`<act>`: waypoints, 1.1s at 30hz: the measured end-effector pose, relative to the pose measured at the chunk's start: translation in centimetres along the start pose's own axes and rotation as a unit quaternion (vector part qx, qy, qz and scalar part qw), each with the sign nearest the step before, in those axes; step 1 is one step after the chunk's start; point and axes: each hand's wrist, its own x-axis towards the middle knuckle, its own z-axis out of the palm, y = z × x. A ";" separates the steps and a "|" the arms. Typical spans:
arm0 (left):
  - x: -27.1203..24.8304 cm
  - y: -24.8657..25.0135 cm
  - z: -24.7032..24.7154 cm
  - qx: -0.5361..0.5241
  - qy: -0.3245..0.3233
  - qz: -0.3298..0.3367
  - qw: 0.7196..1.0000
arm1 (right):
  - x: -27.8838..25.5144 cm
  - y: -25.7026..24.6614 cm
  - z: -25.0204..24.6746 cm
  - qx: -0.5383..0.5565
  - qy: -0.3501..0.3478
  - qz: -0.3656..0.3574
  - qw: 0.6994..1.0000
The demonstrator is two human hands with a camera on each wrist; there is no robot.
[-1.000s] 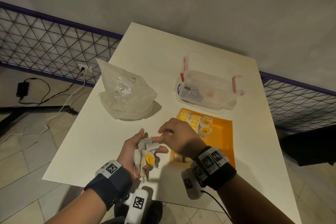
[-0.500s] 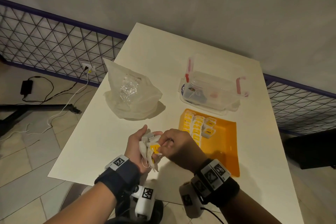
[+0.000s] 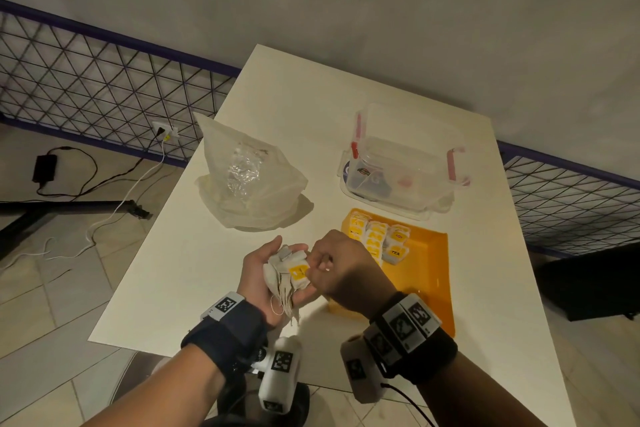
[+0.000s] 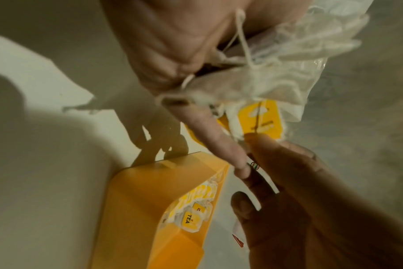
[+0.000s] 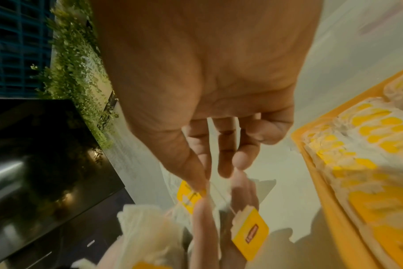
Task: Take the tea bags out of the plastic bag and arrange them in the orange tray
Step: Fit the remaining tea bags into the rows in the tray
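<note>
My left hand (image 3: 273, 270) is palm up over the table's near edge and cups a bunch of white tea bags (image 3: 285, 282) with strings hanging below. My right hand (image 3: 313, 270) meets it from the right. Its thumb and forefinger pinch the yellow tag (image 5: 191, 194) of the top tea bag (image 4: 260, 120). The orange tray (image 3: 427, 274) lies just right of the hands, with rows of tea bags (image 3: 377, 239) at its far left end. The crumpled plastic bag (image 3: 249, 184) sits behind the hands on the left.
A clear lidded container (image 3: 401, 166) with red clips stands behind the tray. The white table (image 3: 311, 107) has a wire fence (image 3: 104, 80) beyond its left edge and cables on the tiled floor (image 3: 69, 184). A dark box (image 3: 588, 281) sits on the floor at the right.
My right hand has closed in on the bunch and now pinches the top tea bag's tag. My left hand curled a little more round the bags.
</note>
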 end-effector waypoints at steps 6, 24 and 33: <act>-0.7 0.5 -0.3 0.032 -0.024 0.001 0.999 | 1.7 -1.4 -3.5 0.073 -0.022 0.083 0.994; -2.3 0.5 0.6 0.140 -0.028 0.013 0.990 | 2.8 -1.0 -2.5 0.248 -0.082 0.250 0.932; -2.3 0.7 1.1 0.089 -0.010 0.013 0.996 | 2.1 -1.0 -3.0 0.151 -0.019 0.101 0.983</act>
